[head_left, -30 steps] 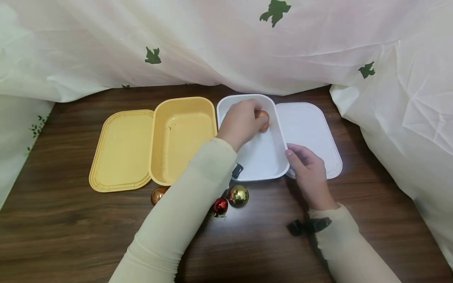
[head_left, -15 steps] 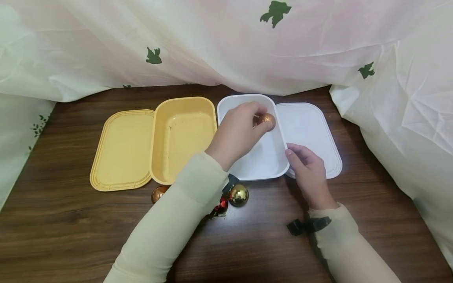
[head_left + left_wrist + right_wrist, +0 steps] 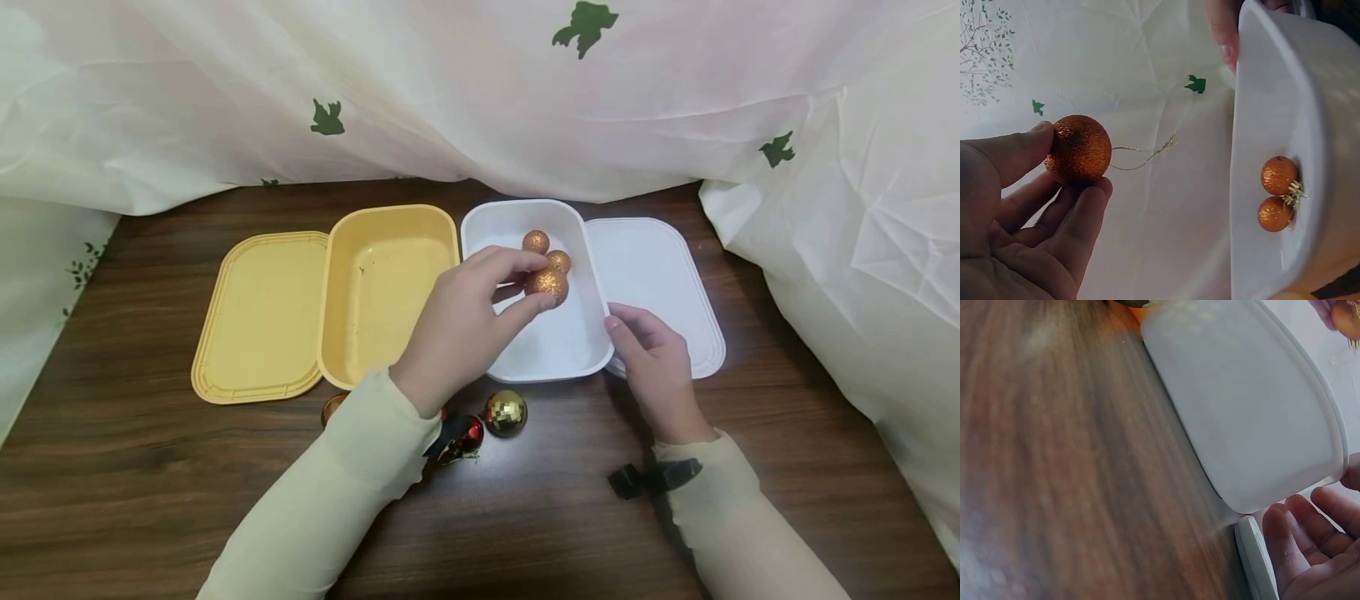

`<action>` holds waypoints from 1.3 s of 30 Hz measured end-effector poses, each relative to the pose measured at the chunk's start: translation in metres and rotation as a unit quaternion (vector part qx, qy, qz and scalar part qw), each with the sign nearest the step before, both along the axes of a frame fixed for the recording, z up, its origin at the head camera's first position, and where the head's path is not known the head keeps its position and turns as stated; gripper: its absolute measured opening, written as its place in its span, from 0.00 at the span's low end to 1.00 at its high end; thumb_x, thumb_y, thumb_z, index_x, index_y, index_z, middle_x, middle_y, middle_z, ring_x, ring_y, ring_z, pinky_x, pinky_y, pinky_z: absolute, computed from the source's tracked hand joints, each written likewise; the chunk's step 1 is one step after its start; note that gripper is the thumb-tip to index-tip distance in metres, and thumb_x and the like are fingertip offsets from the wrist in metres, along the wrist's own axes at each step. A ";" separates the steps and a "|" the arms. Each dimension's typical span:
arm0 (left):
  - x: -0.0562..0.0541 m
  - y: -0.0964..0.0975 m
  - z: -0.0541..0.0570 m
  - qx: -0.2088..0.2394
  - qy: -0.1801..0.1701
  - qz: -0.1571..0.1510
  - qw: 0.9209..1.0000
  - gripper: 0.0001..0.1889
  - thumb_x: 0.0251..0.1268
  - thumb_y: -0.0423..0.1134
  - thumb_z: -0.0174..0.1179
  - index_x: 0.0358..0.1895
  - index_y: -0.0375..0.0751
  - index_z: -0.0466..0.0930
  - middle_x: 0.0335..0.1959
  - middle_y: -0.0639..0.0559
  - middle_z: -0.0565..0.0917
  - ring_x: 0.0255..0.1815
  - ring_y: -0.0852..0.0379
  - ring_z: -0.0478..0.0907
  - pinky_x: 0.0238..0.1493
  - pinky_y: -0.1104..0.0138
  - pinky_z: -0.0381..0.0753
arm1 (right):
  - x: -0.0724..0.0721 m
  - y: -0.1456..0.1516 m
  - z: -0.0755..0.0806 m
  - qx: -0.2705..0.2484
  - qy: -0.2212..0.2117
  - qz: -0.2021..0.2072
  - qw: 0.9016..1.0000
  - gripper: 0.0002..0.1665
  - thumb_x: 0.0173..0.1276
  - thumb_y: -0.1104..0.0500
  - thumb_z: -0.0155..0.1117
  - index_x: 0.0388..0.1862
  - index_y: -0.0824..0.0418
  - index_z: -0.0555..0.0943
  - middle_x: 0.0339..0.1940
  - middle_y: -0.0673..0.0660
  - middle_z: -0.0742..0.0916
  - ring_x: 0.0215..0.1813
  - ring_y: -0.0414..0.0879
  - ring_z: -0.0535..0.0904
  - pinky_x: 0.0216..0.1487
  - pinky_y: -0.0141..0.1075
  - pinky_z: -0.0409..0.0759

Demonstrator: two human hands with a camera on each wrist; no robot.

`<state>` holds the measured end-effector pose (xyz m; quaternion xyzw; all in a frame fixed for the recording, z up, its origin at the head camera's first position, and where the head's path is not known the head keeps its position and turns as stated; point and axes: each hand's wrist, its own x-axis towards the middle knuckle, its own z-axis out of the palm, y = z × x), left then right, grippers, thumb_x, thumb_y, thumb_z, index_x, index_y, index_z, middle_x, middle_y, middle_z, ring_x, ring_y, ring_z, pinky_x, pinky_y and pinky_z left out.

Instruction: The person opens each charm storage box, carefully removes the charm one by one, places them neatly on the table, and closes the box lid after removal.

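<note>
My left hand pinches an orange glitter bauble between thumb and fingers over the white plastic box. In the left wrist view, a gold hanging loop trails from that bauble. Two smaller orange baubles lie together on the box's floor with their gold caps close to each other. At the box's right rim, my right hand holds on with the thumb over the edge and the fingers along the outer wall.
Left of the white box stand a yellow box and its yellow lid. A white lid lies at the right. On the dark wooden table in front are a gold mirror-ball bauble, a red bauble and a copper-coloured bauble, partly hidden by the left sleeve.
My left hand has drawn back toward me and left from inside the white box, holding the bauble, and two small orange baubles now show there. My right hand has stayed at the rim.
</note>
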<state>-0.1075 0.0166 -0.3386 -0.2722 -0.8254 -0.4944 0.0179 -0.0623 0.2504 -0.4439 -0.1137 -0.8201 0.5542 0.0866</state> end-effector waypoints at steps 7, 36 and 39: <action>0.011 -0.015 -0.013 0.051 0.018 0.004 0.999 0.16 0.63 0.36 0.71 0.53 0.38 0.84 0.49 0.51 0.85 0.51 0.62 0.81 0.53 0.76 0.80 | 0.000 0.000 -0.001 0.005 -0.005 -0.009 1.000 0.26 0.77 0.45 0.58 0.61 0.63 0.81 0.59 0.56 0.85 0.61 0.44 0.80 0.59 0.32 0.79; 0.075 -0.052 -0.052 0.001 0.059 -0.096 0.994 0.14 0.58 0.38 0.74 0.47 0.43 0.85 0.47 0.56 0.86 0.51 0.65 0.81 0.55 0.73 0.79 | 0.003 -0.001 0.002 0.026 -0.052 -0.020 0.998 0.30 0.77 0.43 0.56 0.65 0.64 0.78 0.64 0.59 0.82 0.64 0.48 0.76 0.64 0.40 0.76; 0.079 -0.052 -0.058 -0.008 0.072 -0.110 0.991 0.14 0.58 0.39 0.75 0.46 0.43 0.84 0.47 0.57 0.85 0.49 0.66 0.81 0.52 0.75 0.79 | 0.005 -0.001 0.003 0.033 -0.054 -0.020 0.998 0.30 0.77 0.43 0.56 0.65 0.64 0.79 0.64 0.58 0.82 0.64 0.48 0.76 0.64 0.39 0.76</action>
